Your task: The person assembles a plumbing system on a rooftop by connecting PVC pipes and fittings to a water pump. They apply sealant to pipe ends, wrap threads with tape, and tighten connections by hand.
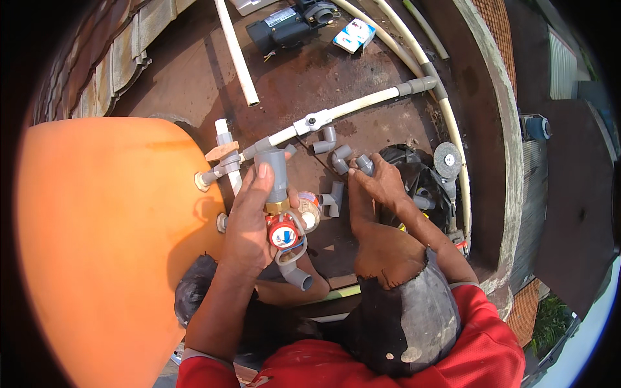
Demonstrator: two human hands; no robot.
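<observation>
My left hand [251, 210] is wrapped round an assembly held up in front of me. Its top is a grey pipe reducer [274, 176], joined by a brass fitting to a valve with a red round face [283, 231] and a blue arrow. A looped light tube hangs beside a grey elbow [297, 278] at its lower end. My right hand [384, 183] is closed on a small grey pipe fitting [365, 164] near my bent knee. Loose grey elbows [325, 146] and a tee-shaped fitting [333, 198] lie between my hands. A round tin [310, 212] is partly hidden by my left fingers.
An orange tank [110, 239] fills the left side. White piping with an inline valve [312, 121] runs from it to the right. Farther off are a dark pump [288, 29] and a small box [354, 35]. An angle grinder [447, 165] and black plastic bag [420, 171] lie at right.
</observation>
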